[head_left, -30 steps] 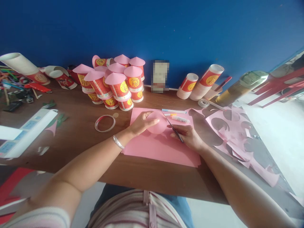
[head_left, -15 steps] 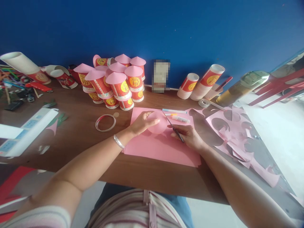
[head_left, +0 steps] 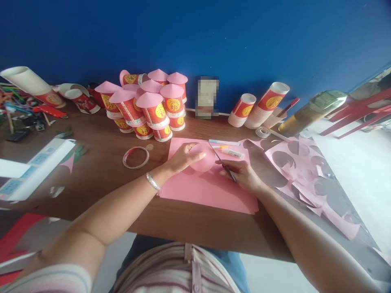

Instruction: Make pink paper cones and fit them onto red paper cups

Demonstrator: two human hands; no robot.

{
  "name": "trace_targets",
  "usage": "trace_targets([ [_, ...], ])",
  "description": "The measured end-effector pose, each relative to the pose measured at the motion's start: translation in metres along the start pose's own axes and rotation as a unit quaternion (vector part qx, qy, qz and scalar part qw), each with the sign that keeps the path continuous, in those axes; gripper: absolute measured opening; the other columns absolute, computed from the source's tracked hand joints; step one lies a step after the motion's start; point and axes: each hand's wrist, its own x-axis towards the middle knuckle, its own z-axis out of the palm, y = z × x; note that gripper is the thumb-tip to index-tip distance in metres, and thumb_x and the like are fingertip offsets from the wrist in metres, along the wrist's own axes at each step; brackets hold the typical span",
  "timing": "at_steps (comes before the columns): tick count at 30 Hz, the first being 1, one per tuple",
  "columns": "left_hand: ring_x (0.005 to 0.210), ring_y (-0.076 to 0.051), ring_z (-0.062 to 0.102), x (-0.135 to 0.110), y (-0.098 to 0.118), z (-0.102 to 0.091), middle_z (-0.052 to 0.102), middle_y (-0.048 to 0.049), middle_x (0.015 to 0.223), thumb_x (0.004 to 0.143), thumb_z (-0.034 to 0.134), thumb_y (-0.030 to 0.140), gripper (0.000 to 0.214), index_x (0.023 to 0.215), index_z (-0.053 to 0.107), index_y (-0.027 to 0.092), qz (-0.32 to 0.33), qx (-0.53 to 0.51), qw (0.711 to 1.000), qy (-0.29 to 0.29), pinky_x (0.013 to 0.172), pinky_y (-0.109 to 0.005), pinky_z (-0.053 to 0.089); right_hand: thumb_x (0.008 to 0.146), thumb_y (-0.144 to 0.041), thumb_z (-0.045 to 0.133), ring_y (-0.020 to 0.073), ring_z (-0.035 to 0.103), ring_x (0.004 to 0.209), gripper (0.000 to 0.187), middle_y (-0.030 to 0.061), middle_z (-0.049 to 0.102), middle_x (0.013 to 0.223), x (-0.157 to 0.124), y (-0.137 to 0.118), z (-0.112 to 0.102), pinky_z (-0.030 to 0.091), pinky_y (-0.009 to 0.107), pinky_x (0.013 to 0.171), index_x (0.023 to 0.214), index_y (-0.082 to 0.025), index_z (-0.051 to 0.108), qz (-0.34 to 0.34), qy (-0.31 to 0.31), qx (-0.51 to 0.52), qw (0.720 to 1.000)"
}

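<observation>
My left hand (head_left: pixel 183 158) is closed on a round pink paper disc (head_left: pixel 203 162), with its thumb lying on top. To the right of the disc, my right hand (head_left: pixel 241 174) grips dark-handled scissors (head_left: pixel 226 167). Their thin blades slant up and left, beside the disc's right edge; whether they touch the paper I cannot tell. Both hands are over a stack of pink paper sheets (head_left: pixel 204 195). On the stack's far side lie a blue-and-white pen (head_left: pixel 224 143), an orange-tipped pen (head_left: pixel 220 147) and a white tube (head_left: pixel 233 153).
Red paper cups with pink cone roofs (head_left: pixel 156 110) stand stacked at the back left. A tape roll (head_left: pixel 135 158) lies left of the sheets. Pink paper scraps (head_left: pixel 305 179) cover the right side. Nested cups (head_left: pixel 267 106) and a bottle (head_left: pixel 311 114) are behind; a power strip (head_left: pixel 36 171) is left.
</observation>
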Motion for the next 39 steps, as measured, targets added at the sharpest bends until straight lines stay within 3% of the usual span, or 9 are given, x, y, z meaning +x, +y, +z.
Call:
trace_targets([
  [9, 0.086, -0.020, 0.066, -0.001, 0.001, 0.000, 0.075, -0.0074, 0.092, 0.080, 0.082, 0.049, 0.041, 0.096, 0.076, 0.012, 0.004, 0.000, 1.000, 0.001, 0.076, -0.028, 0.051, 0.081, -0.059, 0.080, 0.0116, 0.043, 0.059, 0.049, -0.0030, 0.055, 0.064, 0.000, 0.000, 0.002, 0.041, 0.029, 0.059, 0.108, -0.018, 0.082, 0.023, 0.016, 0.033, 0.999],
  [12, 0.090, -0.022, 0.069, 0.000, 0.001, 0.002, 0.078, -0.0088, 0.098, 0.080, 0.083, 0.050, 0.042, 0.100, 0.078, 0.013, 0.011, -0.017, 1.000, 0.010, 0.078, -0.028, 0.053, 0.085, -0.067, 0.076, 0.0144, 0.051, 0.061, 0.049, -0.0025, 0.057, 0.066, 0.000, -0.001, 0.004, 0.046, 0.031, 0.062, 0.106, -0.023, 0.076, -0.042, 0.096, 0.144, 0.984],
  [15, 0.093, -0.024, 0.071, -0.001, 0.001, 0.003, 0.080, -0.0098, 0.103, 0.079, 0.083, 0.053, 0.049, 0.108, 0.079, 0.014, 0.012, -0.034, 0.999, 0.030, 0.079, -0.031, 0.055, 0.090, -0.076, 0.064, 0.0204, 0.062, 0.078, 0.052, 0.0018, 0.066, 0.082, 0.001, -0.003, 0.005, 0.054, 0.036, 0.076, 0.109, -0.029, 0.065, -0.133, 0.208, 0.246, 0.937],
  [17, 0.094, -0.025, 0.072, -0.001, 0.001, 0.004, 0.080, -0.0101, 0.106, 0.080, 0.083, 0.054, 0.050, 0.111, 0.079, 0.015, 0.013, -0.044, 0.998, 0.043, 0.081, -0.032, 0.056, 0.089, -0.079, 0.064, 0.0234, 0.066, 0.087, 0.053, 0.0045, 0.069, 0.092, 0.002, -0.005, 0.006, 0.056, 0.040, 0.082, 0.109, -0.030, 0.059, -0.138, 0.237, 0.260, 0.926],
  [23, 0.093, -0.023, 0.071, -0.003, 0.001, 0.006, 0.079, -0.0082, 0.103, 0.083, 0.081, 0.051, 0.044, 0.107, 0.077, 0.015, 0.013, -0.057, 0.997, 0.051, 0.085, -0.032, 0.056, 0.079, -0.059, 0.086, 0.0212, 0.065, 0.081, 0.050, 0.0029, 0.073, 0.086, 0.000, -0.005, 0.011, 0.054, 0.038, 0.079, 0.106, -0.027, 0.060, -0.081, 0.172, 0.258, 0.947],
  [28, 0.093, -0.023, 0.070, -0.004, -0.001, 0.010, 0.078, -0.0074, 0.101, 0.084, 0.081, 0.051, 0.043, 0.106, 0.076, 0.015, 0.021, -0.054, 0.996, 0.070, 0.086, -0.033, 0.056, 0.073, -0.048, 0.091, 0.0169, 0.061, 0.072, 0.046, -0.0009, 0.071, 0.080, 0.000, -0.009, 0.015, 0.047, 0.031, 0.066, 0.102, -0.026, 0.063, -0.036, 0.176, 0.236, 0.955],
  [33, 0.088, -0.020, 0.068, -0.006, -0.001, 0.020, 0.077, -0.0059, 0.098, 0.084, 0.081, 0.051, 0.042, 0.106, 0.076, 0.015, 0.022, -0.022, 0.997, 0.066, 0.080, -0.029, 0.055, 0.066, -0.047, 0.094, 0.0166, 0.062, 0.073, 0.051, -0.0024, 0.068, 0.080, 0.002, -0.006, 0.023, 0.048, 0.030, 0.066, 0.102, -0.025, 0.064, -0.010, 0.159, 0.229, 0.960],
  [39, 0.071, -0.014, 0.056, -0.008, -0.001, 0.024, 0.064, -0.0001, 0.074, 0.083, 0.081, 0.051, 0.037, 0.079, 0.069, 0.016, 0.012, 0.047, 0.997, 0.061, 0.067, -0.026, 0.046, 0.065, -0.043, 0.093, 0.0120, 0.050, 0.064, 0.045, -0.0072, 0.055, 0.071, 0.002, -0.004, 0.028, 0.044, 0.027, 0.061, 0.091, -0.025, 0.061, 0.004, 0.165, 0.235, 0.958],
])
